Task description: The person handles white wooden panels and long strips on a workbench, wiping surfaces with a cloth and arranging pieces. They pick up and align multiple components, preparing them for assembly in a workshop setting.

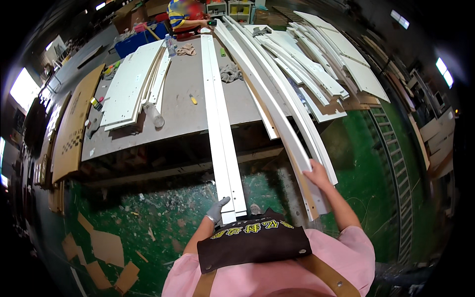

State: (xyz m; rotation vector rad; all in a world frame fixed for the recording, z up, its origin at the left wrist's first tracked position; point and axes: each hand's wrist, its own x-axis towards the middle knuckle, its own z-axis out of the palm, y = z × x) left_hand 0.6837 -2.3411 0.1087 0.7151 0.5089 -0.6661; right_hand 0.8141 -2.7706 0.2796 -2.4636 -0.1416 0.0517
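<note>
A long white board (pixel 217 119), with a lengthwise seam and small holes, runs from the table's far side toward my body. My left hand (pixel 215 211), in a grey glove, is closed on its near end, thumb on top. To the right lies another long white board (pixel 277 114) with a brown edge, its near end past the table. My bare right hand (pixel 318 175) is closed around that board's right edge, close to its near end; some fingers are hidden. Just right of it runs a further white strip (pixel 309 133).
On the grey table (pixel 183 109) are stacked white panels (pixel 131 84), a clear bottle (pixel 154 116), a yellow-handled tool (pixel 193 99) and a grey cloth (pixel 230 73). A co-worker (pixel 185 17) stands at the far end. A ladder (pixel 393 148) lies right; cardboard scraps (pixel 106 247) litter the green floor.
</note>
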